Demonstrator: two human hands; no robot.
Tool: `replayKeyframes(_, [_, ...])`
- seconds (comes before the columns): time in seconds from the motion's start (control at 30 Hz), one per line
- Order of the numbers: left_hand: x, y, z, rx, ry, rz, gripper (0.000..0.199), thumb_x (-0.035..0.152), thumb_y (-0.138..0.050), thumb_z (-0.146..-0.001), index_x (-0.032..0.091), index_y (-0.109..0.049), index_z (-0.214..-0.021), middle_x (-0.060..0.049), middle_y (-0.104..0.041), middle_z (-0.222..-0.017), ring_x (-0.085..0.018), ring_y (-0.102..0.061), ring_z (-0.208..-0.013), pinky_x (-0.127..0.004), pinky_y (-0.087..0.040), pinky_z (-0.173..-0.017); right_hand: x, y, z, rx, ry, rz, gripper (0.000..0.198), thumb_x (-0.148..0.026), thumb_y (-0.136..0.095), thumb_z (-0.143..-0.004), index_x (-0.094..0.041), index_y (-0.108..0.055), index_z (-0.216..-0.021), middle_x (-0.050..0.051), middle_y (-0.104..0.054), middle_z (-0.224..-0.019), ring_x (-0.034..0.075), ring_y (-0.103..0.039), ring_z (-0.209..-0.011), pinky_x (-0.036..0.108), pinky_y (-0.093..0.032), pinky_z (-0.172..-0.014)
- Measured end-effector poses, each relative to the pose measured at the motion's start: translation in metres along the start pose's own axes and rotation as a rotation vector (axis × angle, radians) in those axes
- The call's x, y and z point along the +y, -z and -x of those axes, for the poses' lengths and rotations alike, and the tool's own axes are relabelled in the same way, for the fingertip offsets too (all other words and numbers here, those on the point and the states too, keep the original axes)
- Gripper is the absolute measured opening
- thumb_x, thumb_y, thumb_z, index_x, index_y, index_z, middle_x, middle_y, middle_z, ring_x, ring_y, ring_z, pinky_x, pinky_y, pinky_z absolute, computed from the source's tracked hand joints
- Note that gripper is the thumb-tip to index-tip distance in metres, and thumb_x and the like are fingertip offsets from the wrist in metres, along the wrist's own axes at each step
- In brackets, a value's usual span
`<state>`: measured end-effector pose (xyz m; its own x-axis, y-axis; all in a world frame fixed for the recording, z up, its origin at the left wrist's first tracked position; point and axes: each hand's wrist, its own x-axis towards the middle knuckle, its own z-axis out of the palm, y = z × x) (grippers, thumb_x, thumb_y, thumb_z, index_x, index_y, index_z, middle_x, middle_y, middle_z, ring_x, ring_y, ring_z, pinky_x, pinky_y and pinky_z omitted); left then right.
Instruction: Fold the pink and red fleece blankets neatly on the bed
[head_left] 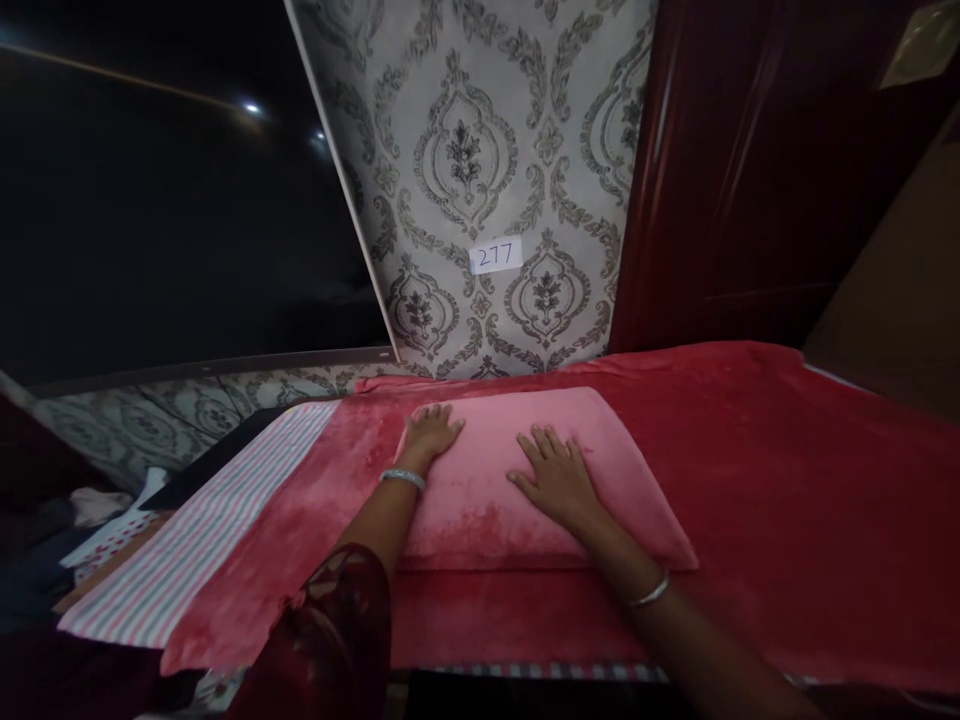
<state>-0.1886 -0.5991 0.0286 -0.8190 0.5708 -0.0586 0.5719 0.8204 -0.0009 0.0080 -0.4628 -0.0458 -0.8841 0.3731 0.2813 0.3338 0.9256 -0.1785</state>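
A folded pink plush cloth point(480, 500) lies flat in the middle of a red plush blanket point(787, 500). My left hand point(433, 432) rests on the cloth's upper left part, palm down with the fingers stretched out. On its right half lies my right hand point(556, 470), also palm down, fingers spread. Neither hand grips anything. What the pink cloth looks like underneath is hidden.
At the left, a striped cloth point(217, 530) lies beside the red blanket. Behind stand a large dark screen point(180, 200), a patterned wall point(480, 120) with a paper label point(496, 255) reading 277, and a dark red wooden panel point(735, 180). Several fabrics lie at the far left.
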Motion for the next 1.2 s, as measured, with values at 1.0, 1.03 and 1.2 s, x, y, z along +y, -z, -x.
replayKeyframes(1.0, [0.034,-0.05,0.053,0.243,-0.181,-0.002,0.07,0.06,-0.027,-0.1,0.022,-0.036,-0.158,-0.014,-0.028,-0.167,-0.035,-0.023,-0.155,-0.067,-0.017,-0.121,0.068,0.005,-0.088,-0.101,-0.226,0.066,0.062,-0.051,-0.029,-0.103,-0.026,-0.036,-0.159,0.009,-0.027,-0.167,0.032,-0.022,-0.153,0.061,-0.015,-0.12])
replayKeyframes(1.03, [0.034,-0.05,0.053,0.239,-0.18,0.001,0.07,0.06,-0.028,-0.1,0.022,-0.035,-0.159,-0.014,-0.027,-0.167,-0.036,-0.023,-0.155,-0.067,-0.017,-0.122,0.067,0.004,-0.087,-0.09,-0.222,0.066,0.062,-0.05,-0.028,-0.103,-0.026,-0.036,-0.159,0.009,-0.028,-0.167,0.033,-0.023,-0.153,0.061,-0.015,-0.12])
replayKeyframes(1.2, [0.032,-0.036,0.053,0.144,-0.173,0.014,0.071,0.06,-0.03,-0.1,0.021,-0.032,-0.16,-0.015,-0.022,-0.169,-0.037,-0.018,-0.156,-0.068,-0.015,-0.121,0.062,0.003,-0.085,-0.068,-0.215,0.058,0.061,-0.05,-0.03,-0.103,-0.025,-0.039,-0.158,0.009,-0.03,-0.166,0.032,-0.025,-0.152,0.061,-0.017,-0.12])
